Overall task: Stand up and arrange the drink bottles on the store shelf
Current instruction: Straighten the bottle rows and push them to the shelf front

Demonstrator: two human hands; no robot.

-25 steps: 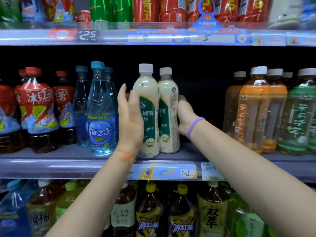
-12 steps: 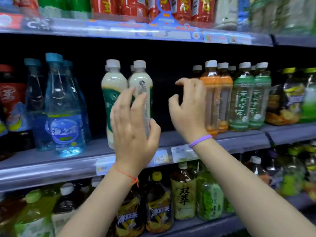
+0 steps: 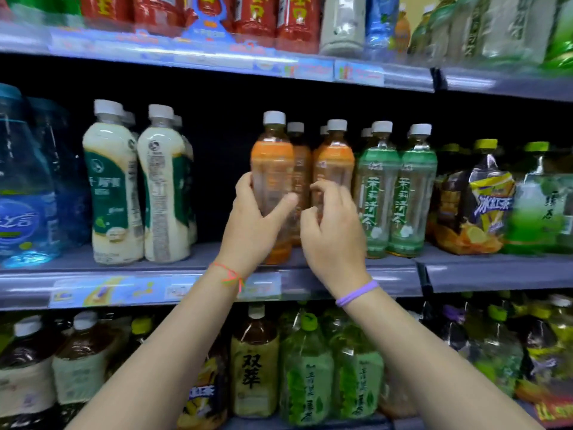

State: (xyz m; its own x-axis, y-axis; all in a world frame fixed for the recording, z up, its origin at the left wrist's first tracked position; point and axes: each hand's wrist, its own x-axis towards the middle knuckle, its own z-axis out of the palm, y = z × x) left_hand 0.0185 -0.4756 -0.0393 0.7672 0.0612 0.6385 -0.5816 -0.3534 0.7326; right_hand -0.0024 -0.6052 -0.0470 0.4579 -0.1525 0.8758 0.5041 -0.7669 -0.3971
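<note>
Left hand (image 3: 252,218) wraps front orange-label tea bottle (image 3: 272,169), upright at middle shelf's (image 3: 387,274) front edge, long axis vertical; right hand (image 3: 333,225) just right of it, fingers loosely curled, holding nothing, nearer second orange-label bottle (image 3: 334,156), which stands directly behind its fingertips; green-label tea bottles (image 3: 376,181) adjacent right.

A shop: tiered shelves (image 3: 341,268) packed with rows of drink bottles (image 3: 376,187), price tags (image 3: 260,290) along their front edges.
</note>
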